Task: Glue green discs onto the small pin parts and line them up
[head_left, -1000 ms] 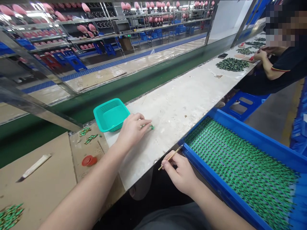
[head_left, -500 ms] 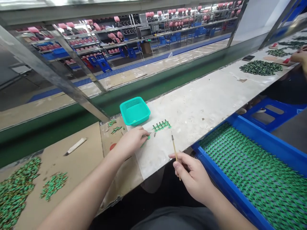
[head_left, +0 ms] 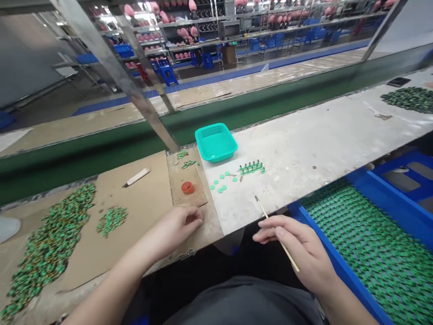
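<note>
My right hand [head_left: 297, 246] holds a thin paintbrush [head_left: 265, 212] near the table's front edge, its dark tip pointing up and left. My left hand [head_left: 184, 221] is curled with thumb and fingertips together, just in front of a small cardboard piece; whatever it holds, if anything, is hidden. On that cardboard stands a small red-orange cup [head_left: 187, 188]. Flat green discs [head_left: 222, 177] lie scattered on the white surface. To their right, several green pieces with dark upright posts [head_left: 252, 167] stand in a cluster.
A turquoise basket [head_left: 216, 143] stands behind the discs. Left lie a large heap of green-and-gold pieces [head_left: 54, 243], a smaller pile [head_left: 112, 220] and a pale-handled, dark-tipped tool [head_left: 137, 178]. A blue tray [head_left: 399, 223] of green pieces is at right. A metal post [head_left: 145, 108] rises behind.
My left hand has drawn back from the discs toward me, uncovering them and the red-orange cup. My right hand still holds the paintbrush, now tilted more. The view has swung left.
</note>
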Demonstrator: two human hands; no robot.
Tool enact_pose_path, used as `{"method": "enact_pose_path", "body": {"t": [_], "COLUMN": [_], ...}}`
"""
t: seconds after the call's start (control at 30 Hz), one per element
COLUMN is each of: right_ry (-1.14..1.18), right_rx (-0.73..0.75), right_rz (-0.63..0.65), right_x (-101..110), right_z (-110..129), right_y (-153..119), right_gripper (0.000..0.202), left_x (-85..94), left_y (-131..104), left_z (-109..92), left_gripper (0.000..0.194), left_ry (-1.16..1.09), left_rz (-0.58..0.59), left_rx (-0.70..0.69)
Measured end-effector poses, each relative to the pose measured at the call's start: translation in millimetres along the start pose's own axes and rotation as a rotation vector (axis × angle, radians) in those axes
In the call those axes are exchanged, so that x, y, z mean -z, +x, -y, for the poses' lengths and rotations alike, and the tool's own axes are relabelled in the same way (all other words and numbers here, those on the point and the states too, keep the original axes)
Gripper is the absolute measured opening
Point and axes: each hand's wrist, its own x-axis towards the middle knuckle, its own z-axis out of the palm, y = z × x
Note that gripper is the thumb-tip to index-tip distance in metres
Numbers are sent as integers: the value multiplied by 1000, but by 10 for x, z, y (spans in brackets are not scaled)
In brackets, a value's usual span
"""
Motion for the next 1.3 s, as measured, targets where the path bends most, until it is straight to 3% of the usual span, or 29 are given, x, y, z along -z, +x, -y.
{"method": "enact_pose_path", "body": {"t": [0.13,0.2,0.27,0.33,0.4,0.47,0.57,0.67,0.87,1.0,1.3], "right_ry": [71,-24,-111,-126,-110,-138,-223,-261,-315,-299,-358], "right_rx": [27,73,131,167,159,123,94,106,133,136,121], "right_rz": [84,39,-30,-73,-78,-74,-89,-78,-32,-4,-6], "right_x": [-193,-299,-394,-479,-557,-628,-720,-798,-930,-1022,-1048], "right_z": [81,101,96,64,13,-39,-88,-95,-166,-266,-252], "right_y": [141,231,325,416,497,564,633,667,706,747,739], "right_gripper": [16,12,26,35,38,34,18,26,40,39,39], "left_x": [-257,-363,-474,-599,-717,-792,-792,-707,-606,-617,-575], "left_y": [-287,-447,-612,-741,-805,-813,-816,-925,-1342,-1454,-1492], "left_z": [229,288,294,257,212,188,225,353,791,997,1029], "left_gripper": [32,33,29,22,27,31,32,32,26,29,27], "left_ry": [-5,-5,29,155,316,394,362,276,359,369,324], "left_rz": [-255,-388,-485,-549,-592,-607,-570,-560,-727,-721,-722], "left_rx": [-30,-30,-83,-213,-332,-369,-370,-373,-64,-59,-78]}}
